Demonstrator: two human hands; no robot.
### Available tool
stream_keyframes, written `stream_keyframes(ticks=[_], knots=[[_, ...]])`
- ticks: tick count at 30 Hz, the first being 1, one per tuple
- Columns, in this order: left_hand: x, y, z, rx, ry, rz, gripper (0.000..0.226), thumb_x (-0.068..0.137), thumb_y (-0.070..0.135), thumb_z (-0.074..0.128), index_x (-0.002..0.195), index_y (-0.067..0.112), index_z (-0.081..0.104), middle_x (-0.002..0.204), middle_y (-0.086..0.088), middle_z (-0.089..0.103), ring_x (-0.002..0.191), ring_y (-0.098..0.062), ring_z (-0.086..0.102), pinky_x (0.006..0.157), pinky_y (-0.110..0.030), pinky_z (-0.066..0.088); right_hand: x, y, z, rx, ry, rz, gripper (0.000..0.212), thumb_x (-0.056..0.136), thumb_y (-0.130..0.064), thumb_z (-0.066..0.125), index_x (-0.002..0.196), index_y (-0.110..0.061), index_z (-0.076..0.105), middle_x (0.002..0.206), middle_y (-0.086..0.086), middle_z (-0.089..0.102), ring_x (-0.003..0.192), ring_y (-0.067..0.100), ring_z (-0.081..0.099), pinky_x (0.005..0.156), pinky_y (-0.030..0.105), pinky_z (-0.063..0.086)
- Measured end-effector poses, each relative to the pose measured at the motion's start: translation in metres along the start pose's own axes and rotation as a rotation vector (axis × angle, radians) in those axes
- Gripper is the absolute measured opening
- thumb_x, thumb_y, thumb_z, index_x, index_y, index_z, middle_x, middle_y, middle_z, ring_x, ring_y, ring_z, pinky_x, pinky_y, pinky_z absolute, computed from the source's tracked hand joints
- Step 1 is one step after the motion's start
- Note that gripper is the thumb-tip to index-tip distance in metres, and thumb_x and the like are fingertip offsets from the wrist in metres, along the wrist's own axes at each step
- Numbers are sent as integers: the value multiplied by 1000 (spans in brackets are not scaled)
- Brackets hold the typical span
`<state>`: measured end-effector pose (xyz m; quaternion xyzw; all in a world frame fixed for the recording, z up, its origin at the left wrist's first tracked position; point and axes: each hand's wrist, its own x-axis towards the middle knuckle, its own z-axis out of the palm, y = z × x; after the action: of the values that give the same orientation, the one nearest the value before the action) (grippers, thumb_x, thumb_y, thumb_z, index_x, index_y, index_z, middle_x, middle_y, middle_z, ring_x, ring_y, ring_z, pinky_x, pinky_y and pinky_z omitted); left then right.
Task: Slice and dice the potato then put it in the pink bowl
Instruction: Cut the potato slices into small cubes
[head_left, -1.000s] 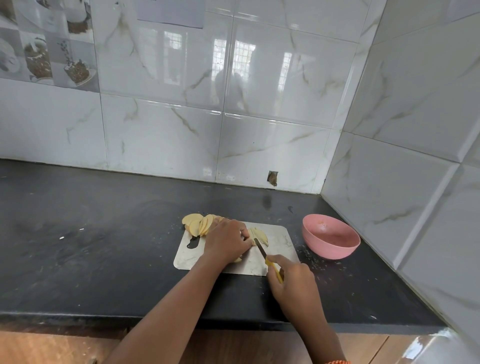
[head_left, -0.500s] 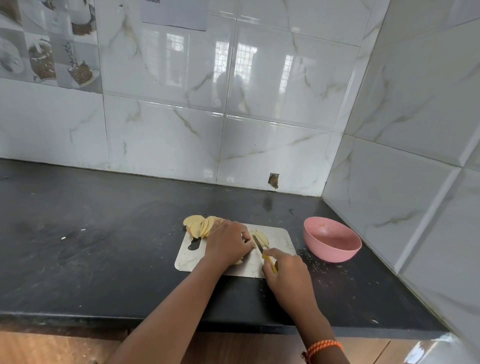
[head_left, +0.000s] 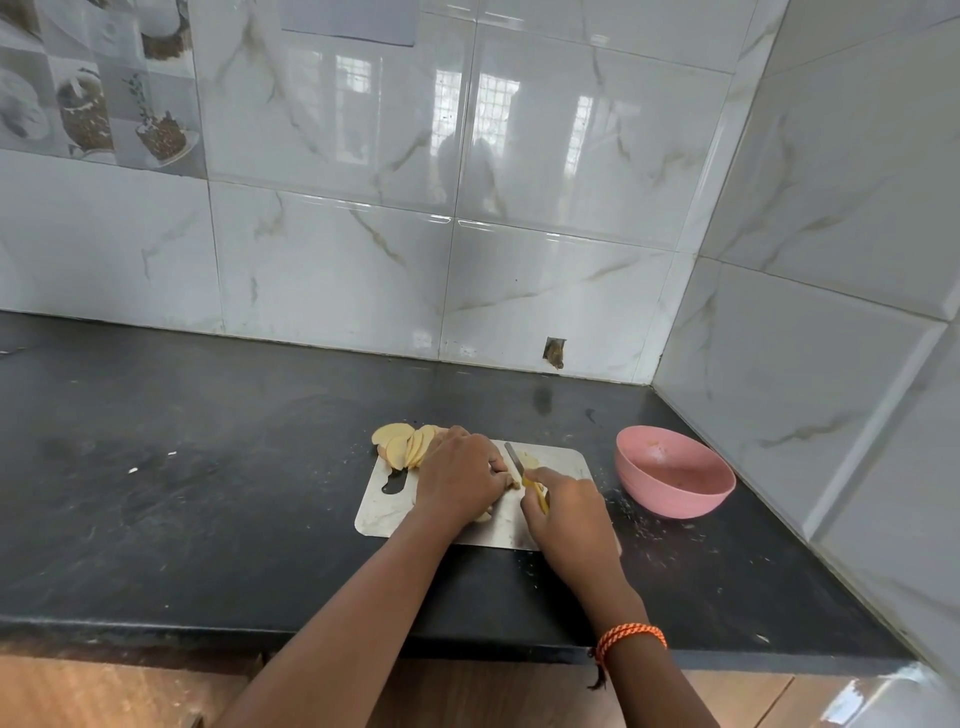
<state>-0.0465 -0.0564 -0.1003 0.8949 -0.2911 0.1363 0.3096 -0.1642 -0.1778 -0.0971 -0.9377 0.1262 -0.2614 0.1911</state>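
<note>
A metal cutting board (head_left: 379, 512) lies on the black counter. Pale yellow potato slices (head_left: 402, 444) are fanned at its far left corner. My left hand (head_left: 460, 475) presses down on potato pieces at the board's middle; most of them are hidden under the fingers. My right hand (head_left: 569, 512) grips a knife (head_left: 514, 457) by its yellow handle, with the blade right beside my left fingertips on the potato. More cut potato (head_left: 530, 460) shows just behind the blade. The pink bowl (head_left: 675, 486) stands to the right of the board, apart from it.
The black counter (head_left: 182, 493) runs left with small crumbs on it. White tiled walls close the back and the right side, forming a corner behind the bowl. The counter's front edge lies just below my forearms.
My right hand has slid the knife forward and away from me, so the blade now reaches farther across the board. My left hand stays on the potato. The view has shifted slightly.
</note>
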Motion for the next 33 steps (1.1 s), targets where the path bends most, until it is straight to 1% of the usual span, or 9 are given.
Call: stream_keyframes(ticks=[2, 5, 10, 16, 20, 24, 27, 31, 33], knots=[[2, -2, 3, 15, 13, 8, 11, 86, 37, 76, 84, 31, 84, 97, 13, 77, 115, -14, 51, 112, -29, 33, 0, 0, 0, -14, -12, -13, 31, 96, -30, 52, 120, -27, 72, 89, 6, 75, 80, 25, 65, 73, 42, 54], [4, -3, 4, 58, 28, 34, 12, 87, 39, 74, 88, 35, 85, 98, 12, 76, 120, -12, 49, 129, -31, 10, 0, 0, 1, -39, -49, -23, 28, 96, -31, 52, 116, -27, 72, 91, 5, 74, 82, 24, 64, 73, 41, 53], [4, -1, 1, 87, 3, 24, 14, 90, 42, 73, 92, 36, 85, 101, 10, 76, 129, -11, 49, 132, -36, -3, 2, 2, -2, -17, -99, -23, 31, 94, -30, 54, 120, -29, 71, 99, 6, 73, 84, 24, 64, 75, 39, 51], [6, -2, 3, 110, -9, 20, 16, 90, 43, 71, 95, 38, 85, 103, 16, 77, 129, -11, 50, 132, -40, -3, -19, 6, -9, -58, -98, -45, 31, 97, -39, 50, 122, -33, 67, 93, 3, 71, 77, 19, 61, 73, 41, 53], [5, -2, 2, 100, -15, 15, 15, 90, 44, 72, 94, 37, 84, 104, 18, 77, 128, -11, 50, 132, -41, -2, -44, 15, -18, -67, -92, -40, 29, 101, -42, 50, 123, -35, 66, 98, 2, 73, 83, 19, 63, 74, 39, 52], [5, -2, 3, 102, -15, 6, 15, 89, 45, 73, 94, 37, 84, 106, 18, 77, 129, -11, 51, 133, -43, 0, -61, 25, -29, -74, -34, -15, 25, 100, -38, 53, 119, -33, 69, 83, -1, 70, 75, 18, 60, 73, 42, 52], [6, -3, 3, 98, -17, 5, 14, 89, 46, 74, 94, 37, 84, 108, 18, 76, 128, -11, 51, 133, -44, 3, -63, 29, -32, -10, 2, 10, 29, 100, -36, 58, 126, -34, 70, 74, -7, 62, 67, 12, 55, 69, 36, 50], [5, -3, 3, 87, -23, 2, 13, 89, 44, 72, 93, 37, 83, 107, 18, 76, 126, -10, 51, 132, -45, 7, -57, 25, -28, -16, -31, -6, 32, 99, -42, 56, 128, -36, 68, 88, -6, 72, 74, 14, 61, 72, 36, 54], [4, -3, 3, 85, -25, 6, 13, 89, 43, 72, 92, 37, 83, 107, 18, 75, 125, -9, 51, 132, -45, 8, -49, 17, -25, -26, -56, -17, 29, 100, -41, 54, 127, -37, 67, 90, -7, 72, 74, 13, 61, 69, 31, 51]])
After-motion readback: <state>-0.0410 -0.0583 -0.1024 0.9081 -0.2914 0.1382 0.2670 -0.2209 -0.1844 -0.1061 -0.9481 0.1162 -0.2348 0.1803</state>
